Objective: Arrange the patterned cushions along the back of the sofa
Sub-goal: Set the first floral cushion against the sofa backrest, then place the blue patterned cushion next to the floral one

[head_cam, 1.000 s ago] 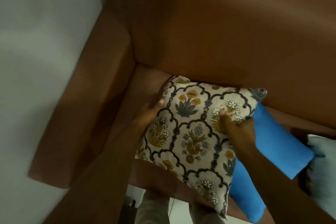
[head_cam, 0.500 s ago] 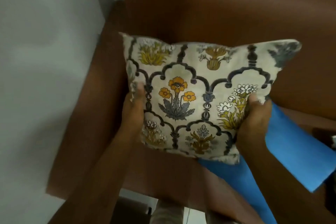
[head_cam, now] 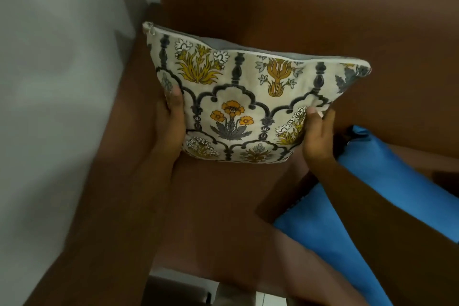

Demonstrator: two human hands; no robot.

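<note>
You hold the patterned cushion (head_cam: 248, 104) upright against the sofa back (head_cam: 298, 7), at its left corner by the armrest (head_cam: 129, 131); left hand (head_cam: 171, 122) clasps its left edge, right hand (head_cam: 316, 136) its right edge; blue cushion (head_cam: 372, 194) lies to the right on the seat.

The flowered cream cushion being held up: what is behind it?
Behind the cream cushion with yellow flowers and dark arches, held by the left hand and right hand, rises the brown sofa backrest. The part it covers, and whether they touch, is hidden.
</note>
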